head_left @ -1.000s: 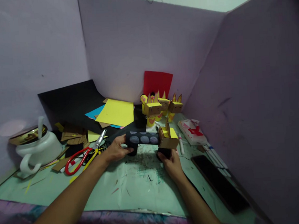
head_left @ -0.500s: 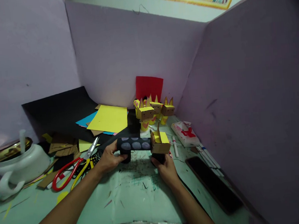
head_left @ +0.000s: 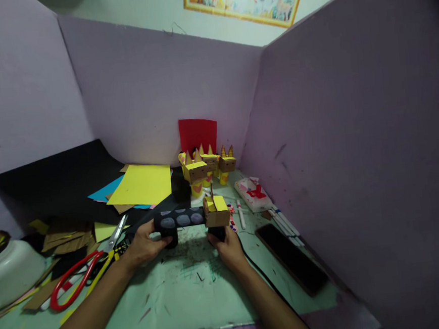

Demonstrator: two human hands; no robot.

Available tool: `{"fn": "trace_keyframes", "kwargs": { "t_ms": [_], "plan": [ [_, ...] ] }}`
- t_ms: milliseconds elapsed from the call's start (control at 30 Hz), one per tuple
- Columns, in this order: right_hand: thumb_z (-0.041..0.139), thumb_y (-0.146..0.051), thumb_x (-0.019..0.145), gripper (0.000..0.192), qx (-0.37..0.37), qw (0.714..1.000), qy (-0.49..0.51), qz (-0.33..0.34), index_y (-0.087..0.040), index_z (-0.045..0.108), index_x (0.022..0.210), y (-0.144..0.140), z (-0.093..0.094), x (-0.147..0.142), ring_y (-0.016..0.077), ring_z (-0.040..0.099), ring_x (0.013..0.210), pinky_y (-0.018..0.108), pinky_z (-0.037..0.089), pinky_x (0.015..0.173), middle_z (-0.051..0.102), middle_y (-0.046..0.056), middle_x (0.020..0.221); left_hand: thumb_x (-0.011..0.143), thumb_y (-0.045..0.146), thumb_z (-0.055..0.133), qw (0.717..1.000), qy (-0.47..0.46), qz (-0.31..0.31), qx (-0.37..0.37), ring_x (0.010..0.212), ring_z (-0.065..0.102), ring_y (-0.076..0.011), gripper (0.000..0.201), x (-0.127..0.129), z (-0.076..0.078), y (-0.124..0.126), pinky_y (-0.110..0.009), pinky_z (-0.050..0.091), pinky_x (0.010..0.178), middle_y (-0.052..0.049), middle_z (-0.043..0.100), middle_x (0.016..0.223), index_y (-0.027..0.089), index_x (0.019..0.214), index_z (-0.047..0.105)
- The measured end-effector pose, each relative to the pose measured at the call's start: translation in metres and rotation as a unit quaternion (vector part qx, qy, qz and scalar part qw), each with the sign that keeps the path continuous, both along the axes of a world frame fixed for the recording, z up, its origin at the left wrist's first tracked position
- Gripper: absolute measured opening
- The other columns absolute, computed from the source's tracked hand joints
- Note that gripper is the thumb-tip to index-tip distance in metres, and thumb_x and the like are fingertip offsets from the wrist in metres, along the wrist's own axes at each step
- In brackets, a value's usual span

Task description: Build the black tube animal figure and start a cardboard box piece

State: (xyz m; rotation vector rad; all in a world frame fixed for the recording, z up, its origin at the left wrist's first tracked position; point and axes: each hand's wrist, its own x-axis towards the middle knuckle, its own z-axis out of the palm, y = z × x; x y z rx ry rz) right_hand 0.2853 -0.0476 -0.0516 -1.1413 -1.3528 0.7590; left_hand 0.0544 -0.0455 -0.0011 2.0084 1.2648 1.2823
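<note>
Both hands hold a paper-tube animal figure (head_left: 183, 218), with a black body marked by grey-purple spots. At its right end sits a small cardboard box head (head_left: 216, 218) with a yellow top and an upright point. My left hand (head_left: 145, 244) is closed around the left end, its thumb on the stubby black leg there. Under the head, my right hand (head_left: 227, 245) grips the black front leg; some of its fingers are hidden behind. Beyond them stand several yellow figures (head_left: 196, 172) with box heads and pointed horns, near a red sheet (head_left: 198, 135).
Red- and yellow-handled scissors (head_left: 76, 277) lie left of my left arm, by cardboard scraps (head_left: 67, 237) and a white pot (head_left: 15, 272). Yellow paper (head_left: 141, 185) lies on black sheet (head_left: 53, 180) behind. A phone (head_left: 291, 257), markers (head_left: 285, 225) and a tissue pack (head_left: 254, 193) are at right.
The view has swung to the right, so everything appears farther left. My hands keep the same hold on the animal figure, which looks almost unchanged over the table.
</note>
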Motion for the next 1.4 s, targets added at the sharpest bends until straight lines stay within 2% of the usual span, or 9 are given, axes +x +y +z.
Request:
{"fn": "trace_keyframes", "kwargs": {
  "t_ms": [167,433,567,767,1100,1400],
  "plan": [
    [0.062,-0.018,0.061,0.039,-0.005,1.000,0.006,0.002,-0.016,0.060,0.100,0.001,-0.002,0.001,0.0268,0.058,0.096,0.040,0.041,0.085,0.065,0.009,0.102,0.058,0.023,0.064,1.000,-0.013,0.011,-0.025,0.080,0.063,-0.0230,0.025,0.003,0.001,-0.005,-0.037,0.052,0.077,-0.006,0.070,0.085,0.013,0.082,0.065],
    [0.066,-0.027,0.064,0.034,-0.027,1.000,-0.003,0.006,-0.018,0.059,0.096,0.005,-0.015,0.005,0.0289,0.055,0.099,0.042,0.039,0.087,0.065,0.009,0.099,0.062,0.018,0.063,0.998,-0.029,0.014,-0.044,0.087,0.061,-0.0231,0.028,0.003,-0.010,-0.004,-0.037,0.048,0.083,-0.006,0.068,0.092,0.013,0.089,0.064],
    [0.064,-0.029,0.067,0.027,-0.048,0.998,-0.029,-0.007,-0.018,0.059,0.090,0.003,-0.013,0.005,0.0293,0.057,0.095,0.042,0.041,0.084,0.064,0.010,0.097,0.063,0.015,0.063,0.999,-0.023,-0.004,-0.040,0.088,0.060,-0.0224,0.027,0.001,-0.009,-0.004,-0.036,0.047,0.083,-0.006,0.067,0.093,0.013,0.090,0.064],
    [0.065,-0.031,0.064,0.034,-0.044,0.998,-0.049,-0.006,-0.015,0.060,0.094,0.002,-0.009,0.007,0.0292,0.058,0.092,0.039,0.044,0.081,0.066,0.011,0.095,0.063,0.010,0.062,0.998,-0.039,-0.025,-0.035,0.091,0.059,-0.0216,0.035,0.002,-0.006,-0.007,-0.034,0.045,0.085,-0.006,0.066,0.099,0.013,0.098,0.062],
    [0.067,-0.036,0.061,0.036,-0.064,0.998,-0.012,-0.005,-0.014,0.061,0.089,0.002,-0.010,0.005,0.0305,0.061,0.087,0.040,0.045,0.077,0.069,0.012,0.088,0.060,0.007,0.062,0.997,-0.037,-0.056,-0.049,0.087,0.058,-0.0199,0.033,-0.003,-0.002,-0.005,-0.031,0.045,0.081,-0.004,0.067,0.094,0.013,0.092,0.065],
    [0.064,-0.038,0.061,0.039,-0.080,0.995,-0.054,-0.021,-0.013,0.062,0.090,0.000,-0.002,0.005,0.0316,0.061,0.087,0.041,0.045,0.077,0.069,0.013,0.088,0.057,0.006,0.061,0.994,-0.039,-0.064,-0.076,0.081,0.058,-0.0197,0.032,-0.003,0.003,-0.004,-0.029,0.047,0.074,-0.004,0.067,0.087,0.012,0.088,0.065]
  ]
}}
